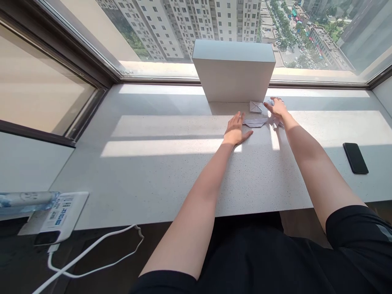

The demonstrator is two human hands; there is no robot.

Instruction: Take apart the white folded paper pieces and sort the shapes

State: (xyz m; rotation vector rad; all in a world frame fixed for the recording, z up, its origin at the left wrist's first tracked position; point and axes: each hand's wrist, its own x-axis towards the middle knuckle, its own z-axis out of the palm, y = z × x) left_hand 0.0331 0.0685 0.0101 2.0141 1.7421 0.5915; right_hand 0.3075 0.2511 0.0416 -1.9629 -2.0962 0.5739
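My left hand (234, 130) lies on the white sill with its fingers spread and thumb out to the right. Its fingertips reach the left end of a flat folded paper strip (256, 123). My right hand (277, 108) is at the right of the strip, thumb and fingers apart; no held thing shows clearly. Under its palm and wrist is a pale pleated paper piece (275, 123), partly hidden. Between the hands and a little farther back sits a small folded paper square (255, 107) with crossing creases.
A large white box (235, 77) stands upright against the window, right behind the paper. A black phone (355, 158) lies at the right. Near the left front edge are a white labelled device (65, 214) with a white cable (92, 243) and a clear bottle (27, 200).
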